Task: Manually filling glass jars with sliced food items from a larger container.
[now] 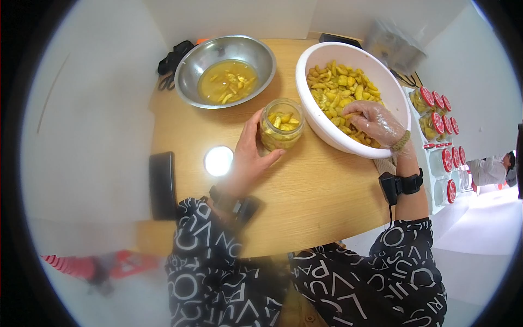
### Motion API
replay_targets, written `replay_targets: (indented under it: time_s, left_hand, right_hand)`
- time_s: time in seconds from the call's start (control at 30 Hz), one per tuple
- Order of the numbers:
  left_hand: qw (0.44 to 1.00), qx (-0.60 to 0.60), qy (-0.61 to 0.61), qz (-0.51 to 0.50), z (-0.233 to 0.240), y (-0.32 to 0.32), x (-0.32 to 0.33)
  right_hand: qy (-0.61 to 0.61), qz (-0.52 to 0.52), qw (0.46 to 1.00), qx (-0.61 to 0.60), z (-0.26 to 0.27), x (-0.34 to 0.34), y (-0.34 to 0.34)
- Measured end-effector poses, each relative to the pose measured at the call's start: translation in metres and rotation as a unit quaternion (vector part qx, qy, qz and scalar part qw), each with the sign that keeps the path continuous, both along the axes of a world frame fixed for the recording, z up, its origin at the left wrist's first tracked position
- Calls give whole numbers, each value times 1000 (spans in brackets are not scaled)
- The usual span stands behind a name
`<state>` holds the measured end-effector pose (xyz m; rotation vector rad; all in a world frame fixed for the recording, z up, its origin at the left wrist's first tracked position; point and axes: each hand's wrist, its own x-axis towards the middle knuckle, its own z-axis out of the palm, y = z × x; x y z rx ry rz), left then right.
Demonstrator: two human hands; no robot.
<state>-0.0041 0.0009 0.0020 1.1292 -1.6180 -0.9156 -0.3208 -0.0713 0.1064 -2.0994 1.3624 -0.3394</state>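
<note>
My left hand is curled round the side of an open glass jar that stands on the wooden table and holds yellow pickled pieces. In a clear plastic glove, my right hand reaches over the near rim of a large white plastic basin; its fingertips are in the yellow pieces and pinch some of them. A stainless steel bowl, left of the basin, has yellow liquid with a few pieces in it. A white jar lid or bright round disc, I cannot tell which, lies left of my left hand.
Red-lidded glass jars, some filled, stand on a white surface at right. A dark flat case lies at the table's left edge. Black straps lie behind the steel bowl, a clear plastic container behind the basin. People are farther off.
</note>
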Motion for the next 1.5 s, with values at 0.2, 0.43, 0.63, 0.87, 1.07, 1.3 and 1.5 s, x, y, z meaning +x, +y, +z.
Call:
replay_targets:
  time_s: [0.2, 0.43, 0.63, 0.87, 1.07, 1.3, 1.5]
  left_hand:
    - [1000, 0, 20, 0, -4, -1, 1]
    - [999, 3, -34, 5, 3, 0, 3]
    - [998, -43, -51, 14, 2, 1, 1]
    - [999, -50, -15, 1, -7, -2, 2]
    - [999, -52, -7, -8, -2, -2, 2]
    - [998, -55, 3, -10, -4, -1, 2]
    - [999, -54, -3, -6, -2, 0, 1]
  right_hand:
    - [-81, -16, 996, -34, -1, 1, 1]
    - [-138, -45, 985, -91, 3, 8, 4]
    - [-275, -32, 957, -81, 12, 36, 20]
    - [-156, 107, 947, -260, 22, 88, 23]
    - [-106, 172, 924, -325, 29, 109, 21]
    - [-28, 146, 905, -400, 22, 122, 20]
    - [-113, 128, 930, -326, 17, 118, 18]
